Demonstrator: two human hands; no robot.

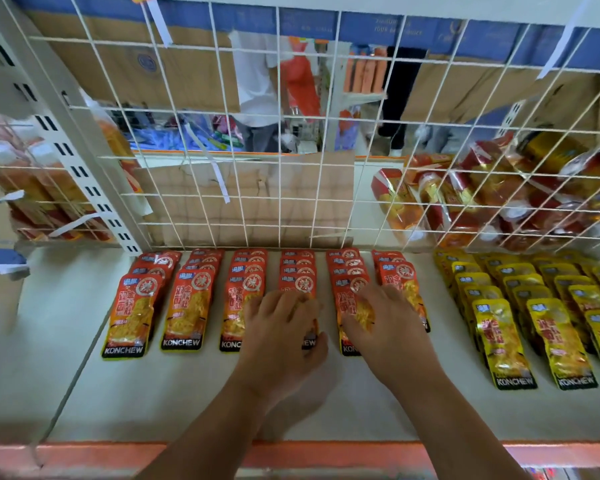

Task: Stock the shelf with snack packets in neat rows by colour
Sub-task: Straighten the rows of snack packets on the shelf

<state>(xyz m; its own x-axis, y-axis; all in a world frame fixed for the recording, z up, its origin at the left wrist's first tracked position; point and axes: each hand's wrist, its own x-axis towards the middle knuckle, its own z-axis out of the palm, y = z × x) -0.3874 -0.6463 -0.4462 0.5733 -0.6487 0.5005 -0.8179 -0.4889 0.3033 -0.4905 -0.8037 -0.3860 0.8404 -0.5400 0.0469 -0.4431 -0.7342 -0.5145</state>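
- Your left hand lies on the fourth red packet row and your right hand on the fifth red packet row, fingers flat, gripping nothing.
- Press towards 12 o'clock and the overlapped packets may bunch up.
- Slide towards 3 o'clock and you may skew the sixth row, near the yellow packets.

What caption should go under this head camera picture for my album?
Left hand and right hand rest on red snack packets in rows on a white shelf, beside yellow packets.
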